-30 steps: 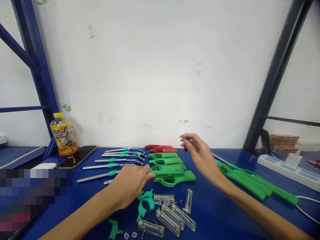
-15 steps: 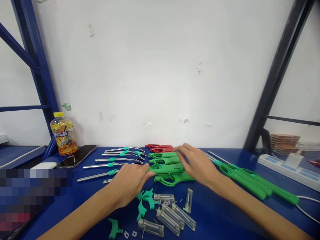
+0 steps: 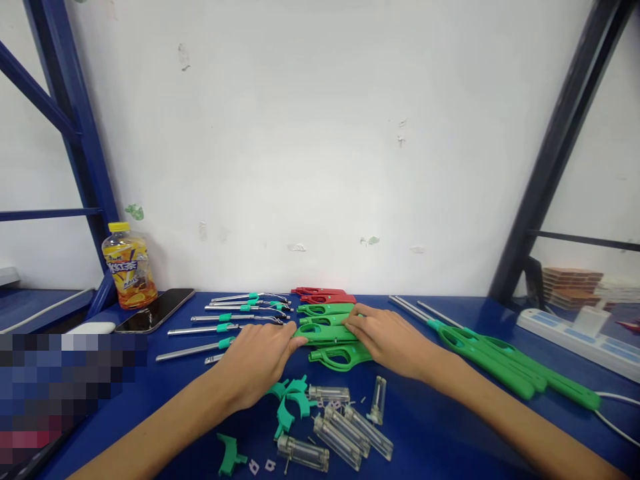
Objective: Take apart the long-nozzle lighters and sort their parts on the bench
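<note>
A green lighter handle casing (image 3: 324, 335) is pinched at its front end by my left hand (image 3: 264, 357). At its rear end, the fingers of my right hand (image 3: 383, 337) are closed on the same casing. Another green casing (image 3: 337, 359) lies just in front of it, and more green casings (image 3: 325, 309) lie behind. At the back are red casings (image 3: 323, 293). To the left lie several metal lighter tubes (image 3: 195, 330) with teal clips and wires. Teal triggers (image 3: 299, 402) and clear fuel tanks (image 3: 345, 430) lie nearer me.
Green lighters with metal tubes (image 3: 500, 360) lie at the right, before a white power strip (image 3: 575, 343). A drink bottle (image 3: 129, 267) and a phone (image 3: 156, 311) stand and lie at the left. Small white parts (image 3: 270, 465) lie near the front edge. A wall (image 3: 320, 133) rises behind.
My right hand has come down and left, its fingers closing on the casing's rear end. My left hand still holds the front end, nearly unmoved.
</note>
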